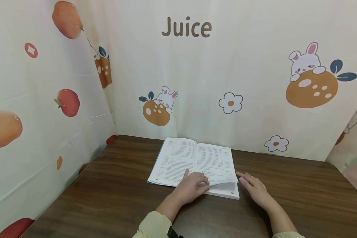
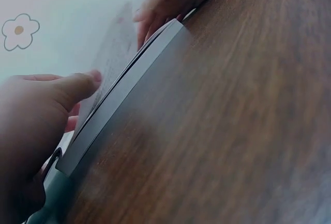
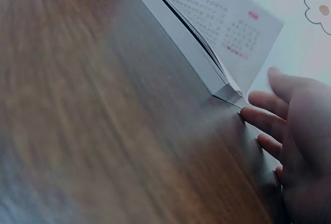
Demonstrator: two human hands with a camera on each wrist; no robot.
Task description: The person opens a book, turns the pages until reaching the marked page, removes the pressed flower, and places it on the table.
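Observation:
An open book point(image 1: 179, 152) with printed text lies on the brown table, its spine pointing away from me. Along its lower edge, my left hand point(image 1: 191, 187) pinches a page point(image 2: 115, 53) between thumb and fingers. That page is raised off the stack, and its lower right corner stands up in the right wrist view. My right hand point(image 1: 256, 191) is beside the book's right edge, fingers extended and holding nothing. In the right wrist view its fingertips point(image 3: 249, 114) are right at the book's corner.
The wooden table point(image 1: 107, 198) spreads around the book on both sides. Behind it hangs a pale curtain point(image 1: 196, 72) printed with rabbits, fruit, flowers and the word Juice. A similar printed sheet point(image 1: 41, 99) lines the left side.

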